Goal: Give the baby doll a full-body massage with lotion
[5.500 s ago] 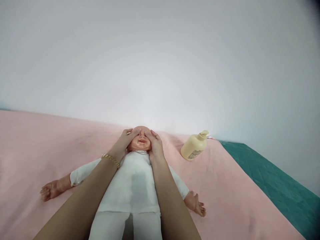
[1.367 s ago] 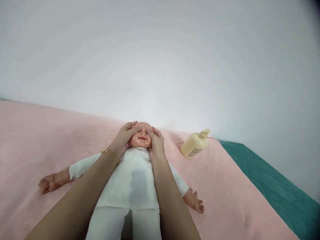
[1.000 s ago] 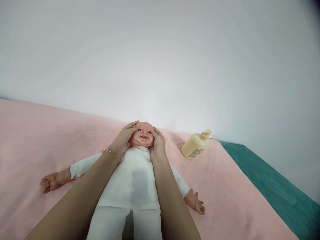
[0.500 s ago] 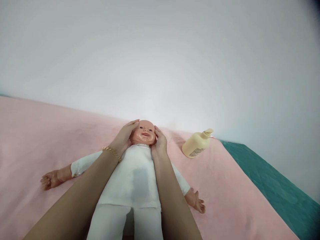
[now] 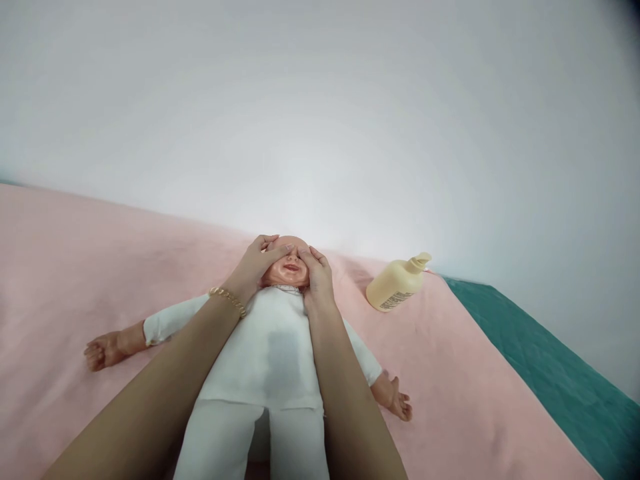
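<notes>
A baby doll (image 5: 275,353) in white clothes lies on its back, arms spread, its head away from me. My left hand (image 5: 257,263) cups the left side of the doll's head (image 5: 291,272), its thumb across one eye. On the other side my right hand (image 5: 318,272) holds the head too, with the thumb over the other eye. Both eyes are covered, while the mouth shows between my hands. A gold bracelet (image 5: 229,300) circles my left wrist.
A yellow pump bottle (image 5: 397,285) stands to the right of the doll's head on a pink cloth (image 5: 450,373). Green material (image 5: 530,353) shows beyond the cloth at the right. A pale wall (image 5: 320,120) rises behind.
Both thumbs have moved inward from the sides of the head onto the doll's eyes, which were visible before. The camera view has shifted slightly.
</notes>
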Demonstrator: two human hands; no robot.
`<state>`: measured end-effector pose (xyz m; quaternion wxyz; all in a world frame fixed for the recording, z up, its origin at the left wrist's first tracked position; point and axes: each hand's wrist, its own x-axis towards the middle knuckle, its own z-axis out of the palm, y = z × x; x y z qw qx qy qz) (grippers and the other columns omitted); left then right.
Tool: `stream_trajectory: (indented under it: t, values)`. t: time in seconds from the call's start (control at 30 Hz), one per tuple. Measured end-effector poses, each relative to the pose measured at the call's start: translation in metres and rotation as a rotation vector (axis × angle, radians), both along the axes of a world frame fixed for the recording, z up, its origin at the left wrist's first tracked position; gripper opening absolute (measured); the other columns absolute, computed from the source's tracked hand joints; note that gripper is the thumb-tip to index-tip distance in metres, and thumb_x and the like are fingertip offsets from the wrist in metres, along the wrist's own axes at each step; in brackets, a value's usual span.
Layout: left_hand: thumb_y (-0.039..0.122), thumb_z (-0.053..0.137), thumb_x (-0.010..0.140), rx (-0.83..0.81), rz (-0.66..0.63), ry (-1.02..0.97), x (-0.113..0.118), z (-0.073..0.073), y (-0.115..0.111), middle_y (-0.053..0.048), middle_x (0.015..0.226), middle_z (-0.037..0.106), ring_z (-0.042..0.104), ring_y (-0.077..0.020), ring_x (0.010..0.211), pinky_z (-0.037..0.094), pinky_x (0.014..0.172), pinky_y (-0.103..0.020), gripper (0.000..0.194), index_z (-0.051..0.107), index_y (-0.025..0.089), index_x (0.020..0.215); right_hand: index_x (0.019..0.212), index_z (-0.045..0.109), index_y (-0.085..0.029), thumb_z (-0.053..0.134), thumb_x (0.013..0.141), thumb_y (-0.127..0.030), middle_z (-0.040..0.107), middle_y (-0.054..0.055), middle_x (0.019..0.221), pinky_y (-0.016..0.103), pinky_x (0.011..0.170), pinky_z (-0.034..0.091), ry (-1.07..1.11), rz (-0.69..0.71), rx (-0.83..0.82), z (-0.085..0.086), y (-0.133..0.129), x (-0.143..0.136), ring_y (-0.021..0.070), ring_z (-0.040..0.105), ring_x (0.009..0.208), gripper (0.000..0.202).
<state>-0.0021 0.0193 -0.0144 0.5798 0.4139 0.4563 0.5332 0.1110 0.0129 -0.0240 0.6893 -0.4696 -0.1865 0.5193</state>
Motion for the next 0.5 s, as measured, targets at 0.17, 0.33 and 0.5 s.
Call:
stream_trajectory:
  t: [0.17,0.33,0.5]
  values:
    - [0.041,0.078,0.069,0.017,0.022,0.041,0.001,-0.005,0.005,-0.009,0.117,0.064,0.065,-0.0200,0.094,0.052,0.071,-0.026,0.049,0.059,0.020,0.109,0.103,0.059,-0.019,0.075,0.065,-0.023,0.069,0.004,0.101,0.027,0.072,0.057,-0.032,-0.006,-0.001,-0.002,0.000,0.000,0.0170,0.068,0.082,0.042]
    - [0.043,0.079,0.066,0.051,0.010,-0.046,0.002,-0.012,0.012,-0.008,0.108,0.065,0.063,-0.0199,0.095,0.051,0.079,-0.030,0.050,0.061,0.019,0.106,0.099,0.062,-0.019,0.074,0.067,-0.027,0.070,0.004,0.096,0.028,0.076,0.057,-0.075,-0.050,0.009,-0.008,0.006,0.000,0.0176,0.068,0.087,0.035]
    - [0.036,0.075,0.071,0.026,0.001,-0.141,0.003,-0.012,0.012,-0.006,0.105,0.064,0.062,-0.0177,0.092,0.051,0.079,-0.029,0.040,0.061,0.019,0.105,0.095,0.064,-0.019,0.070,0.069,-0.024,0.071,0.002,0.090,0.029,0.078,0.057,-0.030,-0.064,0.008,-0.006,0.007,0.001,0.0177,0.068,0.085,0.028]
